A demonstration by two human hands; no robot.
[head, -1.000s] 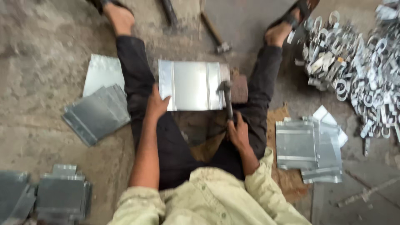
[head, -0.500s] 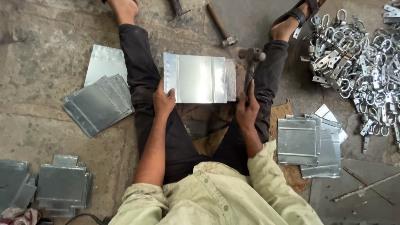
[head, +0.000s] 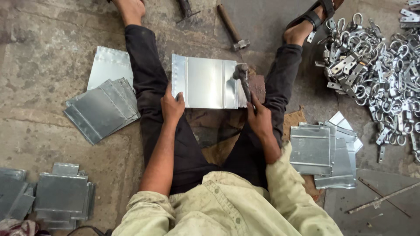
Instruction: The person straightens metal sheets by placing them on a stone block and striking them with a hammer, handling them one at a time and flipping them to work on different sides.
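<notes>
A shiny rectangular galvanised steel sheet (head: pixel 205 81) is laid flat on a rough, stained grey concrete floor (head: pixel 39 131), betw. the seated person's spread legs. Its near-left corner is gripped by the left hand (head: pixel 172 106). A dark metal hammer (head: pixel 243 78) is clasped by the right hand (head: pixel 260 119), head resting at the sheet's right edge. Stacks of cut sheets (head: pixel 103 109) are seen left & right; a heap of silver ring fittings (head: pixel 376 74) is piled far right.

Soft even daylight, faint shadows, mild glare on metal sheet (head: pixel 205 83), sharp focus, slight wide-angle edge distortion
</notes>
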